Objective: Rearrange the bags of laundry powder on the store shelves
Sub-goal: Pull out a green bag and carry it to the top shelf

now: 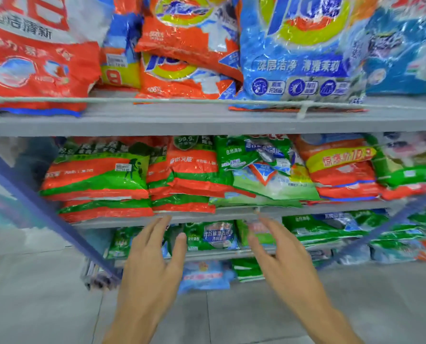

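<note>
Grey shelves hold the powder bags in tiers. On the top shelf (207, 125) a red-and-white bag (33, 58) stands at the left, with orange bags (182, 45) stacked just right of it. A tall blue bag (299, 53) stands further right, and a teal bag (405, 45) at the right end is cut off by the frame. The middle shelf (331, 207) carries orange-and-green bags (97, 180) in flat stacks at the left, a green-and-white bag (261, 175) tilted in the middle, and orange-and-yellow bags (341, 170) to the right. Green bags (212, 235) fill the lower shelf (219, 255), partly hidden behind the hands. A pale blue bag (204, 276) sits lowest, blurred. The left hand (152, 269) and right hand (281, 264) are raised near the middle shelf's front edge, apart from each other, fingers straight and spread, grasping nothing. Whether the fingertips touch the edge cannot be told. Bags at the right end are smeared and hard to read.
</note>
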Tool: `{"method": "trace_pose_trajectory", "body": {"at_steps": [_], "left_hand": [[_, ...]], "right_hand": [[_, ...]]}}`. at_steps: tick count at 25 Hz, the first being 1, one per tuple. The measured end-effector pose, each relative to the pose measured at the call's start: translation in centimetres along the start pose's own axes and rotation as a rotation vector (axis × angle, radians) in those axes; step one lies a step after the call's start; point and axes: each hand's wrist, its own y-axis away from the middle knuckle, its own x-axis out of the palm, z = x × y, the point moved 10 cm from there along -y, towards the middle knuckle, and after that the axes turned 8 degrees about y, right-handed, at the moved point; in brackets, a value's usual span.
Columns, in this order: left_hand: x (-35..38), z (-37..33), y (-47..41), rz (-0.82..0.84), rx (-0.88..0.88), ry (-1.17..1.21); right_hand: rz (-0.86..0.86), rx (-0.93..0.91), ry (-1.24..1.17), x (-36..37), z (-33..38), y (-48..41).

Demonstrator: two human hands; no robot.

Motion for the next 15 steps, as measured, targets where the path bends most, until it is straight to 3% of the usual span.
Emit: {"method": "trace_pose_trajectory", "body": {"at_steps": [9,15], "left_hand": [[2.5,-5.1,5.2,0.068,-0.107,-0.029],[3.6,-10.1,4.9,0.005,-0.071,0.022]], "right_hand": [[0.052,0.257,-0.119,-4.2,-9.2,5.6],[0.06,0.242,-0.166,-7.2,-11.1,4.2]]}}
